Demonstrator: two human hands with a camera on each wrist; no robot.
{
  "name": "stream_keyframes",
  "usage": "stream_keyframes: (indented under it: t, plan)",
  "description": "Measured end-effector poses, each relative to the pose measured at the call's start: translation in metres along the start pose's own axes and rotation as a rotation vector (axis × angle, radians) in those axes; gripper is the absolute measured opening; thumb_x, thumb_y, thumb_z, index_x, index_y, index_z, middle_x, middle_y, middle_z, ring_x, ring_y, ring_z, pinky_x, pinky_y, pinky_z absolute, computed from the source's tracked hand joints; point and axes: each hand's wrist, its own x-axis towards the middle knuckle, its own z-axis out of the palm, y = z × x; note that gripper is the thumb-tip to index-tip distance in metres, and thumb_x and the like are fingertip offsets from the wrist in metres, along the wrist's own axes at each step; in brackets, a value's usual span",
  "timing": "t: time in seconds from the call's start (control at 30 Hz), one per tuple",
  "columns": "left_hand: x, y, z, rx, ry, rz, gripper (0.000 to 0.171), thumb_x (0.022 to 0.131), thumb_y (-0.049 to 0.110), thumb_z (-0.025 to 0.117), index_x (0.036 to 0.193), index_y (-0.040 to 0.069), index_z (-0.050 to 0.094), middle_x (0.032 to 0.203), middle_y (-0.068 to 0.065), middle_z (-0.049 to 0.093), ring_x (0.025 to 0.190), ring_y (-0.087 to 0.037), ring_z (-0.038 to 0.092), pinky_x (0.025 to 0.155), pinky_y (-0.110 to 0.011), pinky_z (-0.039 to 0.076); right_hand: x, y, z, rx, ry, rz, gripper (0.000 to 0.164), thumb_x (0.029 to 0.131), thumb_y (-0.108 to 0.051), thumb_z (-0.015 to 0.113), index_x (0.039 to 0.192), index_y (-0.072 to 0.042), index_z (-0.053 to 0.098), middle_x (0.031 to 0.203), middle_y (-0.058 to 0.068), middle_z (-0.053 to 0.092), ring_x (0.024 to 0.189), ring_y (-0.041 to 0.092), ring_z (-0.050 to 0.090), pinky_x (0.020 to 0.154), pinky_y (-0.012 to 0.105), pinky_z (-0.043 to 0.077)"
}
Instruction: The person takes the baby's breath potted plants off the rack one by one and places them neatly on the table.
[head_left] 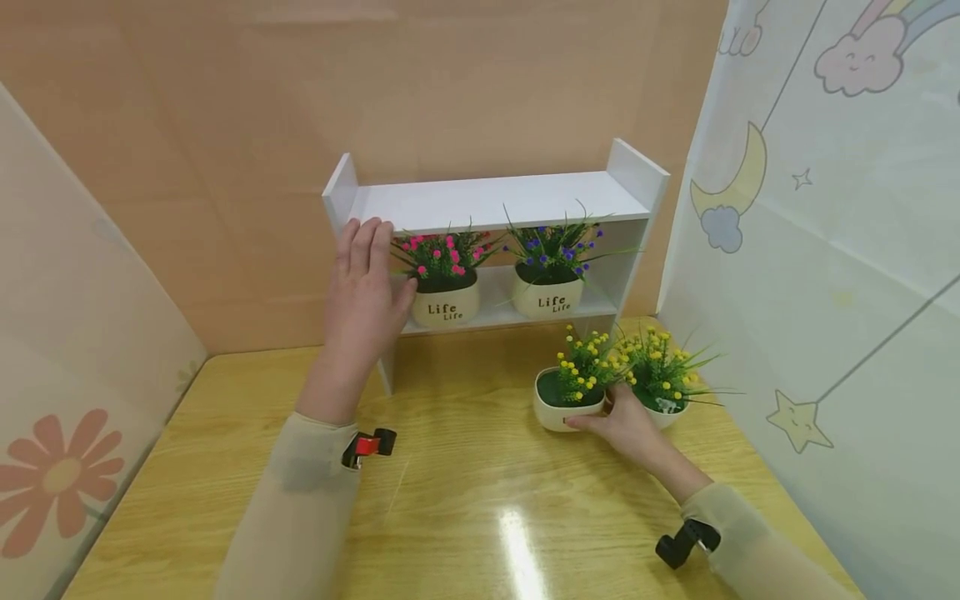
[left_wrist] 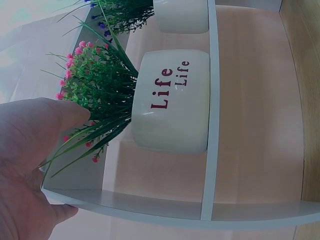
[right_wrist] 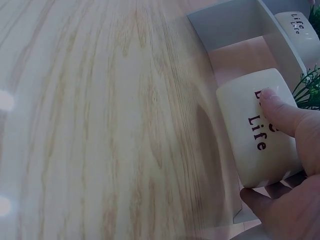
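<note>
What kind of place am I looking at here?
Probably a small staged display or demonstration corner: a wood-grain table beside a cartoon-printed wall, with a white shelf on it holding potted flowers.

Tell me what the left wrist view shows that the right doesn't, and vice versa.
Of the two, only the left wrist view shows the left grip, pink flowers and blue flowers. Only the right shows the right grip and the cream pot it holds. Both show the white shelf, the wooden table and a "Life" pot on the shelf.
</note>
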Motion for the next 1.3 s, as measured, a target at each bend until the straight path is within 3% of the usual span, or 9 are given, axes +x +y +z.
stream_keyframes:
  t: [0.6,0.9,1.3]
  plan:
    - [-0.001,0.0,0.0,0.003,-0.002,-0.012,0.082,0.104,0.021,0.078,0.167,0.002,0.028,0.173,-0.019,0.027,0.166,-0.039,0.011,0.136,-0.051,0.017,-0.001,0.01,0.002,-0.038,0.009,-0.016,0.103,0.09,-0.039,0.095,0.165,0.001,0.038,0.165,0.031,0.044,0.153,0.05,0.044,0.119,0.064,0.044]
    - [-0.001,0.001,0.0,0.0,-0.004,-0.01,0.082,0.104,0.022,0.078,0.167,0.003,0.028,0.173,-0.018,0.027,0.166,-0.039,0.011,0.134,-0.055,0.021,-0.002,0.018,0.006,-0.061,0.029,-0.038,0.098,0.088,-0.039,0.097,0.16,0.003,0.045,0.157,0.03,0.055,0.145,0.047,0.054,0.118,0.063,0.046]
    - [-0.001,0.0,0.0,-0.001,0.001,0.006,0.082,0.104,0.02,0.077,0.167,0.001,0.027,0.172,-0.02,0.027,0.166,-0.04,0.01,0.136,-0.05,0.014,-0.003,0.021,0.007,-0.046,0.024,-0.045,0.101,0.089,-0.034,0.097,0.163,0.003,0.04,0.159,0.031,0.052,0.148,0.046,0.051,0.121,0.062,0.043]
